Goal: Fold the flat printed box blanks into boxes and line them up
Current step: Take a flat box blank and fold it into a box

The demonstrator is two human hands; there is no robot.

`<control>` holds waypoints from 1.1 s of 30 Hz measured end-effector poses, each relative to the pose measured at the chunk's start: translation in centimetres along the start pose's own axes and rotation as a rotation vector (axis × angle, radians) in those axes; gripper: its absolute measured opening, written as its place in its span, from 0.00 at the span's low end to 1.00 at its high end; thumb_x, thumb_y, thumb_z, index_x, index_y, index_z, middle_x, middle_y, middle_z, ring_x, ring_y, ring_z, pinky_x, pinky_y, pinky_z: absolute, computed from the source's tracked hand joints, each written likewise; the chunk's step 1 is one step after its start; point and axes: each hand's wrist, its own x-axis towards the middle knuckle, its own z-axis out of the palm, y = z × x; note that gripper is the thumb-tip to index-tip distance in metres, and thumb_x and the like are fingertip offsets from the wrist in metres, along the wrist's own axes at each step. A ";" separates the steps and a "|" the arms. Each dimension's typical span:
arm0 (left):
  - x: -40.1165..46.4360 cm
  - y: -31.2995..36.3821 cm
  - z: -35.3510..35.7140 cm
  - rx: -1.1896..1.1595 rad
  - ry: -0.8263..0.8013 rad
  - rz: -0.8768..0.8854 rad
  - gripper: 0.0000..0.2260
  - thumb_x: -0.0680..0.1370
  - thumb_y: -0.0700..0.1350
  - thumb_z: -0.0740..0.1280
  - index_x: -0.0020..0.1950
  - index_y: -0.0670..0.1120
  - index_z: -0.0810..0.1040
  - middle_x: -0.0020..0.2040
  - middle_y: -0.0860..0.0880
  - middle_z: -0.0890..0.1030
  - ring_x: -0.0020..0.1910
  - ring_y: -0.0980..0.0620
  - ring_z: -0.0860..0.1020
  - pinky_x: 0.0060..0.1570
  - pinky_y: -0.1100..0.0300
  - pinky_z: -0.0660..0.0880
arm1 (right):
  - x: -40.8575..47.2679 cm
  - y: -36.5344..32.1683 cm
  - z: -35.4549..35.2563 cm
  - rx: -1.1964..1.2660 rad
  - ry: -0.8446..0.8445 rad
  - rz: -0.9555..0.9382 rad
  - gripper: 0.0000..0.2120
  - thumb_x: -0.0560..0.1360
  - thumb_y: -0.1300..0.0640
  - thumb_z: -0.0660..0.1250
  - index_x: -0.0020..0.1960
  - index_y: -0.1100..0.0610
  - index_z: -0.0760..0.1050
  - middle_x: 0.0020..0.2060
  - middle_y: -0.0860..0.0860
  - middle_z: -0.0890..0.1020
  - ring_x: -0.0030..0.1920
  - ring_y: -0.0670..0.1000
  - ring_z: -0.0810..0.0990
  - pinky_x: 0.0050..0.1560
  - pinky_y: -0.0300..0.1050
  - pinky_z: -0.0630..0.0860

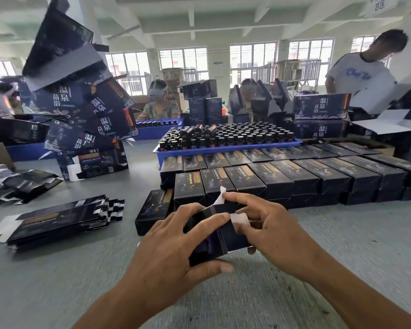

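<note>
Both hands gripping half-folded box, flat blanks left, boxes lined up behind

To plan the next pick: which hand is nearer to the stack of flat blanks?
Left. The left hand is just right of the flat blanks; the right hand is farther right.

1. The box held in both hands is largely covered by the left hand and right hand; its print is too dark to read.
2. Both forearms are cut off by the bottom edge.
3. The surface near the hands is smeared by blur.
4. The rows of folded boxes run out past the right edge.
</note>
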 end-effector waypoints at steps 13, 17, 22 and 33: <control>0.0 0.1 -0.5 -0.034 0.100 -0.055 0.26 0.73 0.73 0.60 0.66 0.61 0.72 0.62 0.54 0.77 0.55 0.54 0.76 0.54 0.56 0.73 | -0.6 -0.5 0.9 0.025 0.087 -0.066 0.31 0.79 0.58 0.69 0.65 0.24 0.63 0.50 0.38 0.84 0.45 0.44 0.85 0.38 0.34 0.79; 0.0 -0.1 -0.2 0.006 0.122 -0.038 0.26 0.73 0.72 0.61 0.65 0.60 0.73 0.63 0.53 0.77 0.56 0.53 0.76 0.56 0.56 0.70 | -0.6 -0.5 0.9 -0.007 0.100 -0.067 0.23 0.79 0.59 0.69 0.58 0.30 0.71 0.50 0.38 0.84 0.44 0.44 0.85 0.38 0.36 0.80; 0.0 -0.2 0.1 0.013 0.098 -0.025 0.28 0.74 0.72 0.60 0.70 0.61 0.69 0.65 0.53 0.76 0.59 0.51 0.77 0.59 0.54 0.69 | -0.7 -0.1 0.8 -0.080 0.110 -0.058 0.13 0.80 0.58 0.68 0.53 0.38 0.79 0.43 0.43 0.85 0.42 0.47 0.84 0.40 0.42 0.82; -0.1 -1.0 0.1 0.085 0.067 -0.056 0.27 0.71 0.67 0.66 0.67 0.59 0.73 0.63 0.50 0.77 0.55 0.47 0.80 0.52 0.48 0.77 | -0.5 -0.4 -0.6 0.067 -0.217 0.062 0.26 0.74 0.52 0.74 0.69 0.39 0.73 0.50 0.45 0.86 0.51 0.45 0.85 0.50 0.35 0.80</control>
